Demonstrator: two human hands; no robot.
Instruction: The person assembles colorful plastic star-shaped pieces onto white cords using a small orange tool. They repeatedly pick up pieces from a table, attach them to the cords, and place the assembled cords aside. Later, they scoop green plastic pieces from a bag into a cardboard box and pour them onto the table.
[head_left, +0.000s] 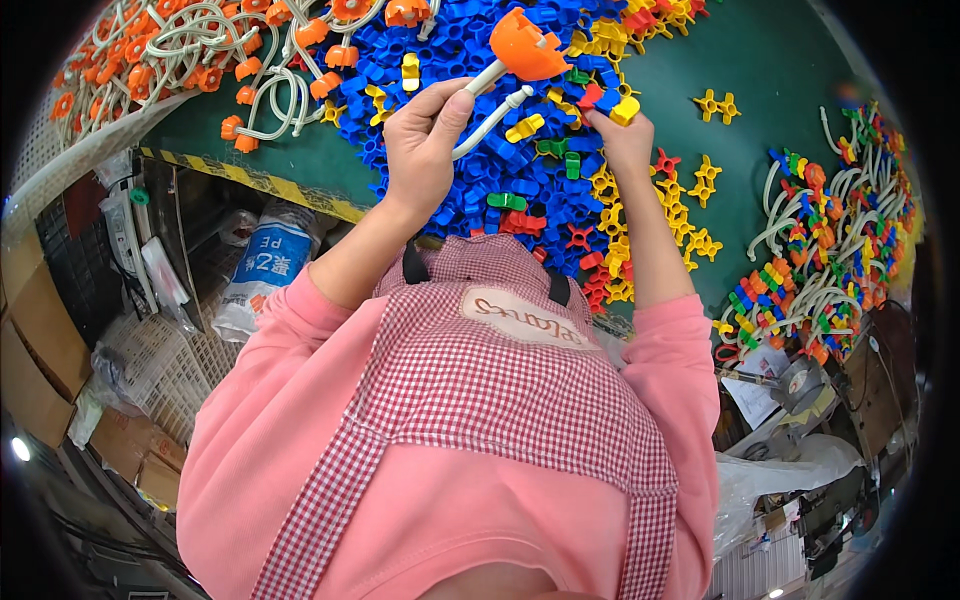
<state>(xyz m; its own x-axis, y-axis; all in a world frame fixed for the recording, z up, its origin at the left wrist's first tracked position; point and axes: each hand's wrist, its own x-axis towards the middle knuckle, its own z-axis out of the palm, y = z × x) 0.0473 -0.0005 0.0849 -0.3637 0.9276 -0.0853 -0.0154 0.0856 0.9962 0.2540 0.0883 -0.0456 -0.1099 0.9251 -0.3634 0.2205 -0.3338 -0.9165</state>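
Observation:
My left hand (428, 145) is closed round a cream-coloured cord, pinched between thumb and fingers. An orange cup-shaped plastic piece (525, 45) with a notched rim sits on the cord's upper end. The cord's other end (495, 120), with a small knob, sticks out below toward the right. My right hand (625, 140) pinches a small yellow plastic piece (625, 110) at its fingertips. A red piece (590, 97) shows right beside those fingers; whether they hold it too I cannot tell. Beneath both hands spreads a heap of blue plastic pieces (470, 185).
Orange-ended cords (270, 95) pile up at the far left. Yellow pieces (705, 180) lie on the green table (765, 70). Threaded cords with coloured pieces (820, 240) are heaped at the right. Yellow-black tape (250, 180) marks the table edge, above a white-and-blue sack (270, 255).

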